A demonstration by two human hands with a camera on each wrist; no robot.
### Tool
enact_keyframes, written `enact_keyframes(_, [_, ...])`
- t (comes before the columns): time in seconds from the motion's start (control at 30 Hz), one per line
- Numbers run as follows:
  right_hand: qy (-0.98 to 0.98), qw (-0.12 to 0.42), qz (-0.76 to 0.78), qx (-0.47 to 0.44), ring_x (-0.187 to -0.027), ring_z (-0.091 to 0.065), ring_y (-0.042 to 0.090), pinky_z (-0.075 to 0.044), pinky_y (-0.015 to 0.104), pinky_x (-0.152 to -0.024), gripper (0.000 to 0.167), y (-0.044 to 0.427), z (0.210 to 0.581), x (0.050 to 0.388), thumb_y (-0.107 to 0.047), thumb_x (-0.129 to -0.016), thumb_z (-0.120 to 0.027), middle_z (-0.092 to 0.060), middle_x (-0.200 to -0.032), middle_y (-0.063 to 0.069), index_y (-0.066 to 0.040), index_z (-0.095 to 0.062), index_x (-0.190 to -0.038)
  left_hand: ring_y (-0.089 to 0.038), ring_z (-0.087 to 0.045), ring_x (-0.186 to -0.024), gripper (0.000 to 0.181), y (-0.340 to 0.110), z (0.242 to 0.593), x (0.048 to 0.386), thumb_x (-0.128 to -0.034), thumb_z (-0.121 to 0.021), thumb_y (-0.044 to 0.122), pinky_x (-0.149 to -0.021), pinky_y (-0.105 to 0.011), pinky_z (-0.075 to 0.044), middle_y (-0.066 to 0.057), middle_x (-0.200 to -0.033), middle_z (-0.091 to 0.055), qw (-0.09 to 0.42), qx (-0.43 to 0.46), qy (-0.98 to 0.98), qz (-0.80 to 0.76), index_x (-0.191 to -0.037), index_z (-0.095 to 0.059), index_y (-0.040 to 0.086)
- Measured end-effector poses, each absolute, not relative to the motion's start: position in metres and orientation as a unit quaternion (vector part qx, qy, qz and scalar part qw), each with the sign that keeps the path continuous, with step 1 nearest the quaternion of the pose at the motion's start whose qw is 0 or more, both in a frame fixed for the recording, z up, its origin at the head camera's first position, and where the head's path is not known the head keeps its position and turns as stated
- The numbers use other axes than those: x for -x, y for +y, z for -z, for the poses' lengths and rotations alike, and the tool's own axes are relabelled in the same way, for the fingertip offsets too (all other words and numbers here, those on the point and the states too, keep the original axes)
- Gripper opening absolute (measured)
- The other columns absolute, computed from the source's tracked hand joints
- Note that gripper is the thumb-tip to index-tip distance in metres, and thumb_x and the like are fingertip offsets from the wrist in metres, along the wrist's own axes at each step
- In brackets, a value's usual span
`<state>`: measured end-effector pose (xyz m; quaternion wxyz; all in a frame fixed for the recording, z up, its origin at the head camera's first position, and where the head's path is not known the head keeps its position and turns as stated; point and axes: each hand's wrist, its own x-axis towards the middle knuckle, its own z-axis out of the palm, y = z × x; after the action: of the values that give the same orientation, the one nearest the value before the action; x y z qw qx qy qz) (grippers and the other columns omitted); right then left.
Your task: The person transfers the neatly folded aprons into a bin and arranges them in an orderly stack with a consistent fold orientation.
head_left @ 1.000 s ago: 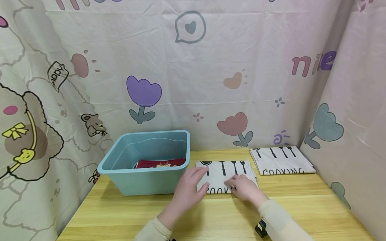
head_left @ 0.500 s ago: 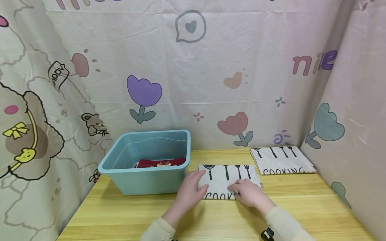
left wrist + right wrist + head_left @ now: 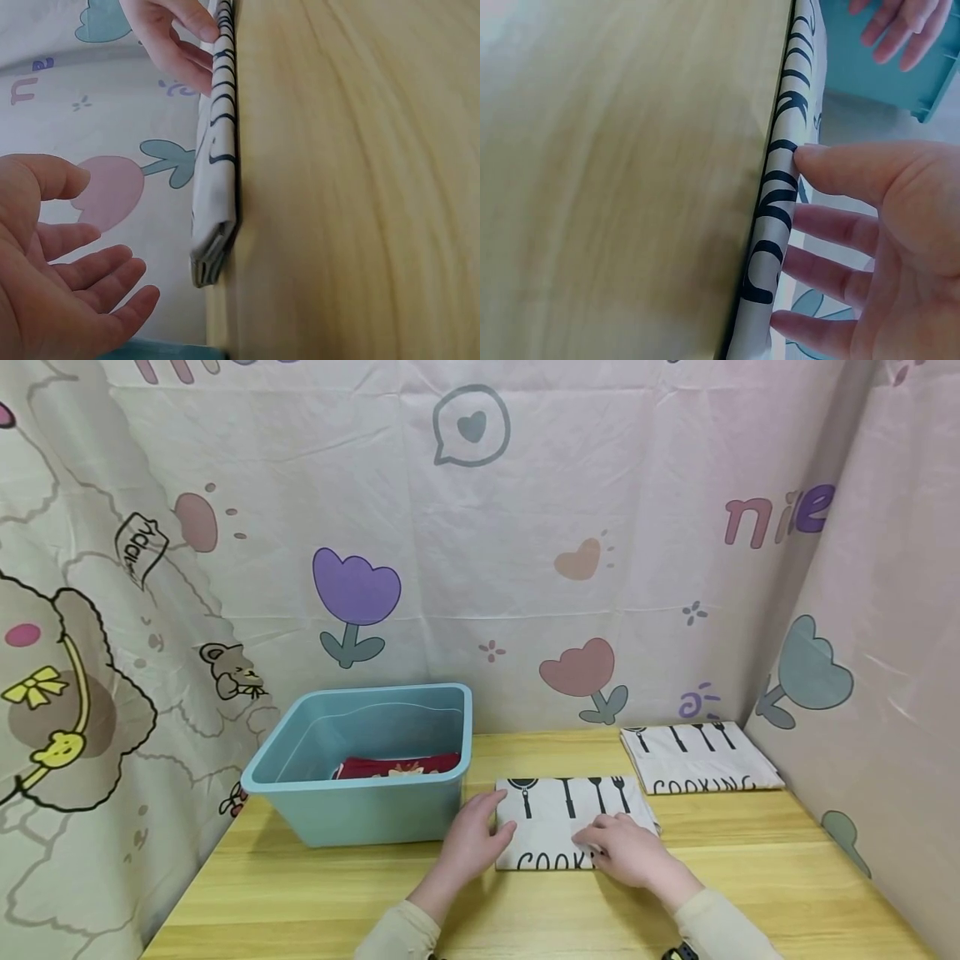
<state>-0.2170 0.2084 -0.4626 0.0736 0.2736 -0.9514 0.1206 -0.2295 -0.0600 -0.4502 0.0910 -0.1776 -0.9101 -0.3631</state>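
Near cloth (image 3: 546,827) and far cloth (image 3: 693,766) were both white with black utensils and lettering, bin (image 3: 367,817) was plain light blue. Table (image 3: 547,917) was yellowish woodgrain, sleeves (image 3: 401,935) cream, backdrop (image 3: 450,527) off-white with purple, pink and blue tulips.

Head view forward-down, wrist views close.
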Motion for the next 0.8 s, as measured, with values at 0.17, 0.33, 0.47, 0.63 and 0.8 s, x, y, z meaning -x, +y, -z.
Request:
enact_keyframes(0.17, [-0.951,0.079,-0.116,-0.277,-0.087,-0.057,0.022,-0.052,0.043,-0.072,0.034,0.209,0.463,0.214,-0.012,-0.081,-0.076,-0.067,-0.105,0.001,-0.02,-0.073,-0.114,-0.037,-0.051,-0.126,0.051,-0.061,0.456,0.233,-0.0928,-0.068,0.021,-0.105,-0.053,-0.04,-0.019,-0.137,-0.055,0.074,0.164,-0.907,0.382,-0.138,-0.055,0.001])
enact_keyframes(0.33, [-0.943,0.078,-0.142,-0.289,-0.092,-0.061,0.027,-0.052,0.049,-0.08,0.028,0.214,0.462,0.216,-0.015,-0.084,-0.075,-0.068,-0.106,0.003,-0.017,-0.073,-0.112,-0.039,-0.049,-0.128,0.053,-0.06,0.46,0.236,-0.0934,-0.067,0.022,-0.106,-0.054,-0.039,-0.021,-0.139,-0.052,0.05,0.149,-0.9,0.407,-0.139,-0.052,-0.002])
enact_keyframes(0.47, [-0.936,0.074,-0.186,-0.289,-0.1,-0.064,0.031,-0.05,0.052,-0.089,0.027,0.221,0.462,0.223,-0.016,-0.089,-0.071,-0.07,-0.11,0.007,-0.01,-0.071,-0.115,-0.04,-0.049,-0.127,0.055,-0.058,0.461,0.236,-0.093,-0.068,0.021,-0.105,-0.055,-0.039,-0.023,-0.14,-0.051,0.033,0.128,-0.891,0.434,-0.14,-0.051,-0.003])
enact_keyframes(0.63, [-0.931,0.079,-0.235,-0.268,-0.102,-0.066,0.028,-0.05,0.049,-0.091,0.03,0.23,0.461,0.23,-0.014,-0.092,-0.069,-0.07,-0.114,0.01,-0.006,-0.069,-0.12,-0.04,-0.054,-0.121,0.057,-0.056,0.462,0.238,-0.0934,-0.068,0.022,-0.101,-0.055,-0.043,-0.023,-0.14,-0.051,0.016,0.099,-0.877,0.47,-0.141,-0.049,-0.004])
enact_keyframes(0.8, [-0.935,0.089,-0.283,-0.197,-0.105,-0.066,0.03,-0.049,0.05,-0.095,0.034,0.235,0.461,0.233,-0.013,-0.092,-0.068,-0.067,-0.122,0.014,-0.003,-0.066,-0.124,-0.04,-0.055,-0.12,0.059,-0.055,0.465,0.24,-0.0937,-0.067,0.022,-0.1,-0.054,-0.044,-0.024,-0.137,-0.053,0.008,0.084,-0.864,0.496,-0.141,-0.047,-0.005])
